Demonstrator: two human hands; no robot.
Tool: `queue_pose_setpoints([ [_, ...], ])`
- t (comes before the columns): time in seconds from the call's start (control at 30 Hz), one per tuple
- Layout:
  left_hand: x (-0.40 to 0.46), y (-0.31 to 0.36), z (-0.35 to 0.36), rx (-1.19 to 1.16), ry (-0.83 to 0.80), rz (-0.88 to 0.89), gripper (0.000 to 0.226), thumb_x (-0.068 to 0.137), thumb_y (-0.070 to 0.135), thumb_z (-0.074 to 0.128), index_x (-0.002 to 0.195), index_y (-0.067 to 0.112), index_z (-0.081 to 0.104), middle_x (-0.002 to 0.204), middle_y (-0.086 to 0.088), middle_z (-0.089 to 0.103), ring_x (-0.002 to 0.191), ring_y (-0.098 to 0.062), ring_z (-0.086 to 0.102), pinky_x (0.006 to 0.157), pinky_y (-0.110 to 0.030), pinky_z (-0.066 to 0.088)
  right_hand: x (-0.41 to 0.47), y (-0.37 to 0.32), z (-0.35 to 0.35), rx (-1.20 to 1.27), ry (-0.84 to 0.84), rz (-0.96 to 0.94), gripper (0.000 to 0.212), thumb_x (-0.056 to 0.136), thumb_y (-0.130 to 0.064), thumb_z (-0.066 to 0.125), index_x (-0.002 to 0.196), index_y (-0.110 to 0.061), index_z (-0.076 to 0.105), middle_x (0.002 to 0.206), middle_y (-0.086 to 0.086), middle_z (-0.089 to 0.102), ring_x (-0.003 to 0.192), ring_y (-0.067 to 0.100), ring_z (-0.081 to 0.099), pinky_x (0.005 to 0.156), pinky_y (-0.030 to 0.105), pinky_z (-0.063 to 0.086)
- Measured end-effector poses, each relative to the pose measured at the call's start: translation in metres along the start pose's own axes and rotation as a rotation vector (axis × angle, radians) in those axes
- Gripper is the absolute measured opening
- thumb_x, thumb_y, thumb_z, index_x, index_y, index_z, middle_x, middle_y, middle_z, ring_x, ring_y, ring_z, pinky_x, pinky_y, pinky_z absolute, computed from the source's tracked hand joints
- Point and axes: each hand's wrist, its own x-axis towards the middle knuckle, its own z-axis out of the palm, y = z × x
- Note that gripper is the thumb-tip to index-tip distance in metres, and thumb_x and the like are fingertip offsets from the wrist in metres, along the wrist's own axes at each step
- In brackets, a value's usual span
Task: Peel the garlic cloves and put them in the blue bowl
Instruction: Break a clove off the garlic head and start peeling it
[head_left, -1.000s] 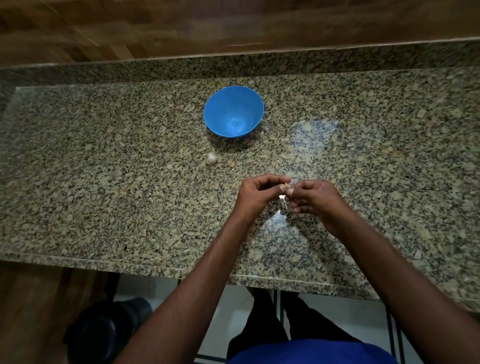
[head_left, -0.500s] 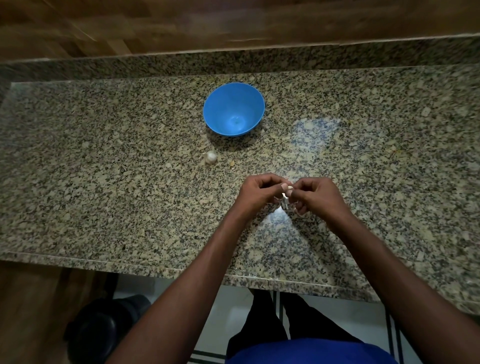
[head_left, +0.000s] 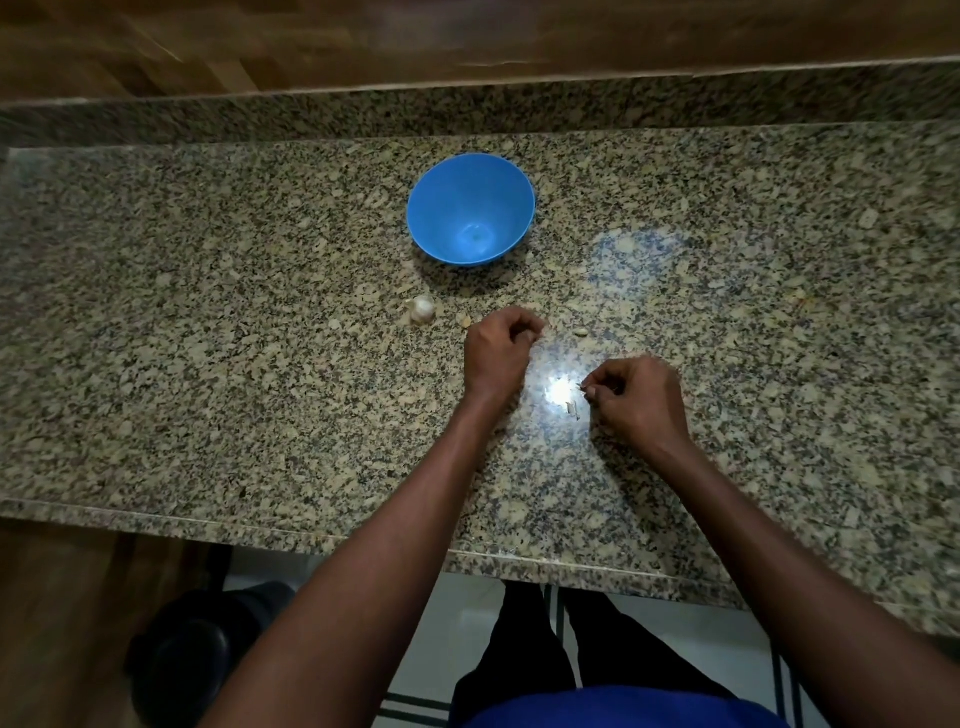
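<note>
The desk (head_left: 208, 364) is polished speckled granite, beige flecked with black and grey, and glossy enough to throw back a bright white glare between the hands. Its raised back strip (head_left: 467, 111) is the same stone with the same sheen. The wall (head_left: 467, 36) behind it looks like brown wood planks with a soft satin finish. The blue bowl (head_left: 470, 208) looks like smooth plastic, lightly shiny inside. The garlic (head_left: 422, 309) wears a dry, papery, matt white skin. A thin, pale, papery scrap of peel (head_left: 572, 408) lies on the stone. The floor (head_left: 467, 613) below shows pale, smooth tiles.
</note>
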Motion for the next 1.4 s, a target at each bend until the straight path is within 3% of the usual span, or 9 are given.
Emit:
queue_pose_setpoints([
  [0.23, -0.044, -0.014, 0.0, 0.127, -0.174, 0.136, 0.027, 0.098, 0.007, 0.065, 0.124, 0.01, 0.07, 0.119, -0.004, 0.067, 0.105, -0.011, 0.062, 0.095, -0.03, 0.057, -0.008, 0.009, -0.008, -0.046, 0.026, -0.05, 0.004, 0.091, -0.012, 0.076, 0.092, -0.011, 0.08, 0.08, -0.001, 0.075, 0.064, -0.001, 0.063, 0.058, 0.016, 0.049],
  [0.4, -0.064, -0.008, 0.026, 0.515, -0.21, 0.359, 0.06, 0.088, 0.037, 0.078, 0.142, 0.017, 0.059, 0.137, -0.005, 0.052, 0.121, -0.017, 0.044, 0.096, -0.027, 0.046, -0.007, 0.017, -0.004, -0.108, 0.053, -0.066, 0.013, 0.088, -0.027, 0.081, 0.085, -0.015, 0.076, 0.075, 0.0, 0.072, 0.061, 0.006, 0.062, 0.053, 0.017, 0.038],
  [0.53, -0.088, -0.025, 0.036, 0.548, -0.165, 0.516, 0.036, 0.086, 0.01, 0.081, 0.121, 0.014, 0.072, 0.124, -0.01, 0.065, 0.108, -0.021, 0.058, 0.078, -0.028, 0.059, -0.009, 0.019, -0.001, -0.123, 0.07, -0.073, 0.011, 0.086, -0.018, 0.081, 0.08, -0.014, 0.073, 0.07, -0.004, 0.066, 0.061, 0.003, 0.058, 0.052, 0.017, 0.036],
  [0.63, -0.09, -0.03, 0.036, 0.562, -0.108, 0.558, 0.009, 0.089, 0.002, 0.076, 0.094, 0.007, 0.07, 0.097, -0.004, 0.063, 0.087, -0.015, 0.051, 0.058, -0.027, 0.046, -0.013, 0.023, -0.001, -0.136, 0.077, -0.094, 0.011, 0.085, -0.009, 0.078, 0.079, -0.016, 0.072, 0.071, -0.004, 0.066, 0.064, 0.01, 0.061, 0.055, 0.021, 0.044],
  [0.73, -0.087, -0.029, 0.031, 0.601, -0.089, 0.581, 0.022, 0.089, -0.004, 0.074, 0.079, 0.01, 0.061, 0.079, -0.001, 0.053, 0.073, -0.013, 0.042, 0.052, -0.029, 0.037, -0.018, 0.028, -0.005, -0.149, 0.083, -0.131, 0.008, 0.086, -0.007, 0.077, 0.087, -0.015, 0.078, 0.079, 0.0, 0.073, 0.066, 0.01, 0.061, 0.056, 0.014, 0.039],
  [0.97, -0.084, -0.022, 0.026, 0.598, -0.022, 0.338, 0.02, 0.089, -0.01, 0.068, 0.079, 0.008, 0.07, 0.075, -0.005, 0.064, 0.064, -0.017, 0.057, 0.052, -0.039, 0.056, -0.03, 0.032, -0.016, -0.046, 0.06, -0.142, 0.022, 0.088, -0.003, 0.076, 0.109, -0.01, 0.08, 0.102, 0.006, 0.078, 0.082, 0.008, 0.067, 0.082, 0.021, 0.055],
  [1.13, -0.097, -0.017, 0.026, 0.512, -0.003, 0.211, 0.014, 0.095, -0.004, 0.064, 0.089, 0.006, 0.072, 0.085, -0.007, 0.068, 0.069, -0.016, 0.062, 0.058, -0.029, 0.059, -0.026, 0.036, -0.01, -0.058, 0.097, -0.144, 0.013, 0.084, -0.007, 0.082, 0.096, -0.011, 0.08, 0.091, 0.002, 0.075, 0.075, 0.006, 0.062, 0.066, 0.008, 0.039],
  [1.27, -0.106, -0.008, 0.035, 0.438, -0.022, 0.186, 0.014, 0.093, 0.0, 0.064, 0.089, 0.01, 0.072, 0.082, -0.002, 0.067, 0.067, -0.011, 0.058, 0.055, -0.018, 0.047, -0.023, 0.035, -0.003, -0.149, 0.116, -0.155, 0.011, 0.088, -0.006, 0.074, 0.08, -0.012, 0.073, 0.08, -0.003, 0.061, 0.069, 0.014, 0.055, 0.056, 0.017, 0.031],
  [1.4, -0.103, 0.009, 0.025, -0.116, -0.094, -0.139, 0.015, 0.088, 0.002, 0.072, 0.085, 0.016, 0.072, 0.079, 0.001, 0.071, 0.063, -0.002, 0.065, 0.064, -0.025, 0.06, -0.026, 0.027, 0.0, -0.159, 0.083, -0.084, 0.018, 0.092, -0.002, 0.063, 0.077, -0.014, 0.064, 0.083, -0.002, 0.059, 0.074, 0.02, 0.056, 0.055, 0.019, 0.029],
])
